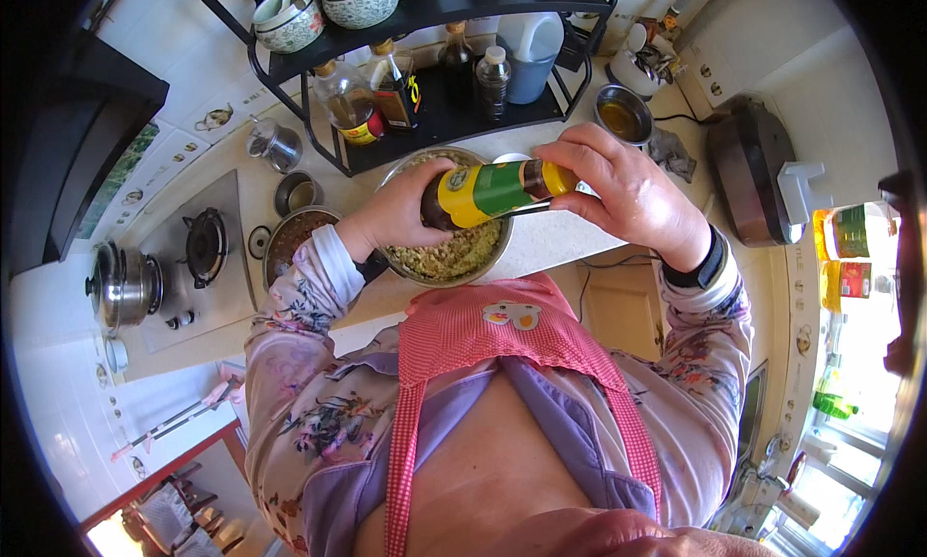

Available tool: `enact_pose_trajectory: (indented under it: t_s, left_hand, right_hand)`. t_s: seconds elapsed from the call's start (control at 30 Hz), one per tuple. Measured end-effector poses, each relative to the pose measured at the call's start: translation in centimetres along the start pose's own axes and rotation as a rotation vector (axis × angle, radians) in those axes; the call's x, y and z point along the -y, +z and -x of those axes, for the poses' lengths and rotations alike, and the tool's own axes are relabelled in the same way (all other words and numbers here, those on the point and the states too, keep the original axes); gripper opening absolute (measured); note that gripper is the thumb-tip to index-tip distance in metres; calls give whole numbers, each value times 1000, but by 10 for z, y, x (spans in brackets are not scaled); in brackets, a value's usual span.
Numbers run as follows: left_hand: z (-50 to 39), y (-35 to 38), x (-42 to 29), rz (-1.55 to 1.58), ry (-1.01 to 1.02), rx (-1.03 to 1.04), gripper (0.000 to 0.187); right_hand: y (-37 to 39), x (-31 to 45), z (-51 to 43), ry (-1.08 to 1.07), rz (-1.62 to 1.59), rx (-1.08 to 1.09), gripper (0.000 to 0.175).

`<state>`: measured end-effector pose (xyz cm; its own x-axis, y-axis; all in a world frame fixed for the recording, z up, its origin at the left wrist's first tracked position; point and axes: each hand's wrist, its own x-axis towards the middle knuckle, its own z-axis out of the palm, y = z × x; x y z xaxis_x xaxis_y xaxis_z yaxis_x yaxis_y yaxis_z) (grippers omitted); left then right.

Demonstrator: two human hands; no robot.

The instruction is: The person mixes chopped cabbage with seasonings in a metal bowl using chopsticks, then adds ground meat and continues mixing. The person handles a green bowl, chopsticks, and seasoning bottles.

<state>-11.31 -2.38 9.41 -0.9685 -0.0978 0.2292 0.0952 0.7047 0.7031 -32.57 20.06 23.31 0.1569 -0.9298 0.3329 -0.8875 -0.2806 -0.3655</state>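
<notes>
My left hand [402, 206] grips the base end of a dark sauce bottle [492, 191] with a yellow and green label. At its other end, the fingers of my right hand [626, 188] close around the yellow cap. The bottle lies nearly level, over a wide metal bowl [500, 249] of chopped green and pale filling [442, 256]. Part of that bowl is hidden behind the bottle and my left hand. A second metal bowl [269, 256] with a reddish-brown mixture stands to the left, partly covered by my left sleeve.
Behind the bowls stands a black two-tier rack [434, 141] with sauce bottles and patterned jars. At left are a gas stove [206, 249] and a steel pot [123, 289]. A small bowl of brown liquid [623, 115] and a dark rice cooker [753, 173] stand at right.
</notes>
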Motion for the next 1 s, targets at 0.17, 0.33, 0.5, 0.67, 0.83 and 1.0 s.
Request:
enact_pose_trajectory:
  t_s: [0.17,0.33,0.5,0.67,0.83,1.0]
  left_hand:
    - [-9,13,-7,-21,-70,-106,83]
    - [-31,23,-9,-87,-90,-232,78]
    - [-56,26,7,-144,56,-386,85]
    - [-79,31,27,420,-14,-432,74]
    - [-100,34,51,288,-110,-494,73]
    - [-119,53,81,266,-219,-635,79]
  right_hand:
    - [4,4,-5,110,18,-105,37]
    - [3,-4,5,138,-43,-191,62]
    - [-9,-93,70,267,-196,-591,77]
    - [24,-253,203,1254,-238,-942,66]
    - [91,-376,315,1643,-6,-674,82]
    - [98,-470,335,1702,225,-297,91]
